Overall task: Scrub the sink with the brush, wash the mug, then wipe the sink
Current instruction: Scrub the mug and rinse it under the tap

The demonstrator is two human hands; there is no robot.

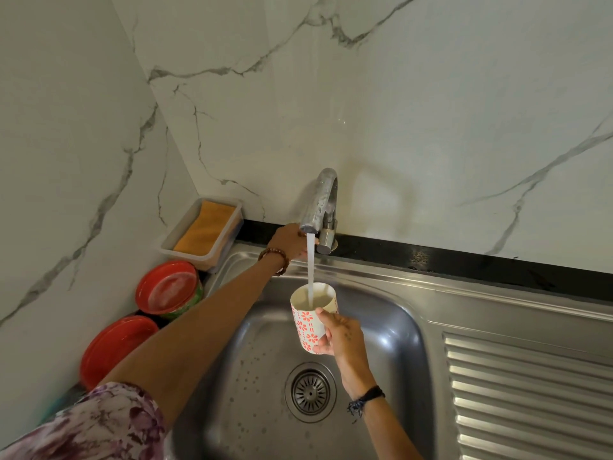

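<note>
Now: mug (310, 318) upright under the tap (320, 207), mouth up.
Right hand (341, 336) grips it over the sink (381, 330); left hand's (290, 242) grip at the tap's base is unclear.

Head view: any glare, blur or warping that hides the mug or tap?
Head view: wide-angle warping bends the counter edge and walls; the sink shows soft sheen, no harsh glare; the tap throws a faint shadow on the wall; the mug in the right hand is sharp; the left hand is slightly soft.

Purple-white floral sleeve (99, 423); brown bead bracelet (277, 257) left wrist; black cord bracelet (366, 401) right.
</note>
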